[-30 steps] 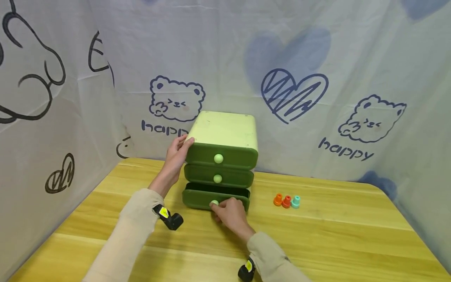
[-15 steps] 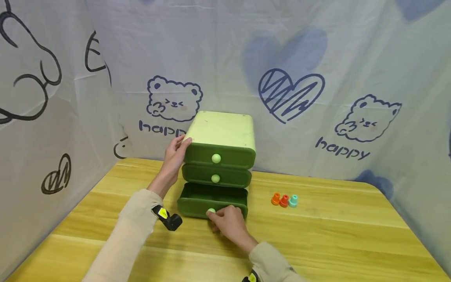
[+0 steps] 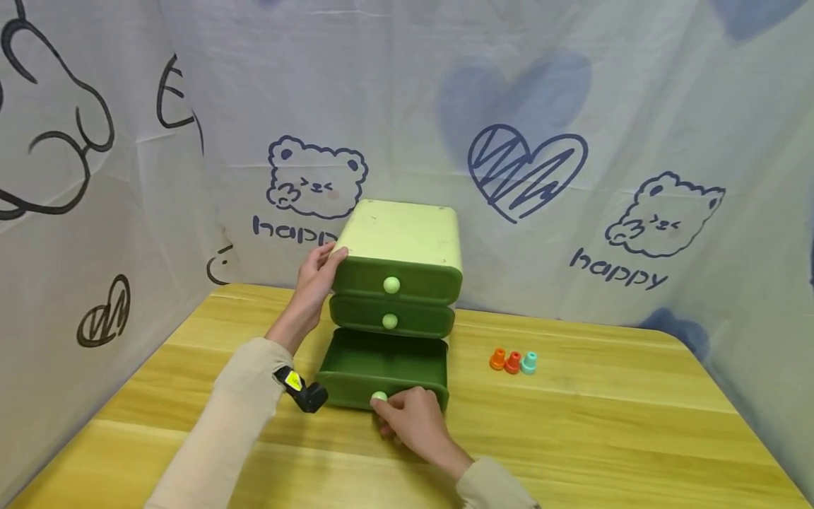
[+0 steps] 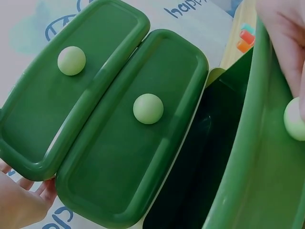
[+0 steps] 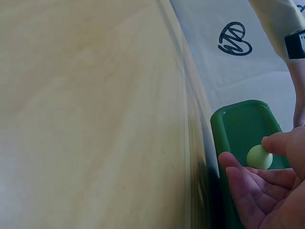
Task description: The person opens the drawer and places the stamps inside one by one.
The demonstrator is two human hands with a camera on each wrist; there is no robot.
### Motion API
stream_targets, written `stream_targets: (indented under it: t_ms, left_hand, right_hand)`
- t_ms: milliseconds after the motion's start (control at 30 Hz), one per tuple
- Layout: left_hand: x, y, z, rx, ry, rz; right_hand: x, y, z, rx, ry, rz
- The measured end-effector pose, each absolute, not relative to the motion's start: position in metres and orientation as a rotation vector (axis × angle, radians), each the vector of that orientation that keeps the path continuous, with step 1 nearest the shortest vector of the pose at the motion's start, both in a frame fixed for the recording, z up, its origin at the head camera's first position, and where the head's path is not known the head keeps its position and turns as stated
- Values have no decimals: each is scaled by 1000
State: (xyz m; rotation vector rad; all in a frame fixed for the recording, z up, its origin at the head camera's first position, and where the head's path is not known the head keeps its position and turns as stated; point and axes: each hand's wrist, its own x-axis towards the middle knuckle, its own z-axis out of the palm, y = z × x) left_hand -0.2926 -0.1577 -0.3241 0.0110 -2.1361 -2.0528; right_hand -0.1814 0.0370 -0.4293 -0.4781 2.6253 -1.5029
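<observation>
A small drawer cabinet [image 3: 400,230] with a pale green top and dark green drawers stands on the table. My left hand [image 3: 313,283] rests against its left side, thumb at the top front corner. Lowest of the drawers, the bottom drawer [image 3: 384,364] is pulled far out, its dark inside showing. With thumb and fingers, my right hand [image 3: 416,424] pinches the round pale green knob [image 5: 259,157] on that drawer's front. The middle drawer [image 4: 133,129] and top drawer [image 4: 71,90] are closed.
Right of the cabinet, an orange piece [image 3: 498,359], a red piece [image 3: 513,363] and a turquoise piece [image 3: 529,363], small and stepped, stand in a row on the wooden table [image 3: 604,424]. A printed cloth [image 3: 413,92] hangs behind and along the sides.
The bottom drawer has slid out toward me, from slightly open to far out, with my right hand on its knob. My left hand has stayed on the cabinet's side.
</observation>
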Motion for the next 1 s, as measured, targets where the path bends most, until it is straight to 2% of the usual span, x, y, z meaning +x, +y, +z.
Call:
stream_targets:
  t_ms: [533, 1000]
  left_hand:
    - [-294, -157, -324, -16, -2149, -2062]
    - [-291, -158, -322, -7, -2138, -2071]
  right_hand:
    - [-157, 40, -428, -435, 2503, -1511]
    - [-149, 41, -431, -453, 2428, -1458]
